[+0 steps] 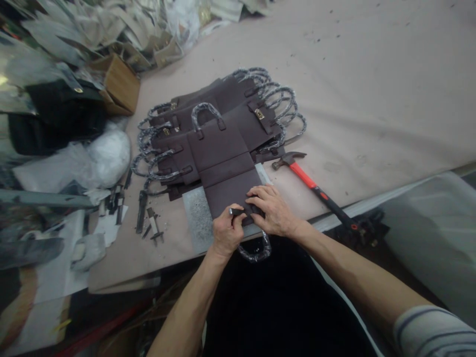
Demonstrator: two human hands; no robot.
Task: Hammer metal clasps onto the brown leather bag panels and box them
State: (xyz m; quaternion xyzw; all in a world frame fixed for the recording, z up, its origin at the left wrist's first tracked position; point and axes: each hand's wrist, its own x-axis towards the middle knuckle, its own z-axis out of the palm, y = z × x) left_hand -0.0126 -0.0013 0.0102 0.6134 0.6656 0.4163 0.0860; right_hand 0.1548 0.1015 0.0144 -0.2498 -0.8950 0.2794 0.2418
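A dark brown leather bag panel (pixel 223 144) lies across the table's front edge, with one plastic-wrapped handle at its far end and another handle (pixel 258 254) hanging over the near edge. My left hand (pixel 228 230) is closed round a short metal punch (pixel 236 211), its round end showing above the fingers. Beside it, my right hand (pixel 273 210) rests on the panel, thumb and fingers bent around a small dark leather tab (pixel 256 210). The punch's lower tip is hidden by my fingers. Under the panel is a grey slab (pixel 197 218).
A claw hammer (pixel 310 184) with a red and black handle lies to the right, its end past the edge. Behind are stacked brown bag panels (pixel 219 96) with wrapped handles. Metal tools (pixel 153 225) lie left, near plastic bags (pixel 109 151) and a cardboard box (pixel 121 84).
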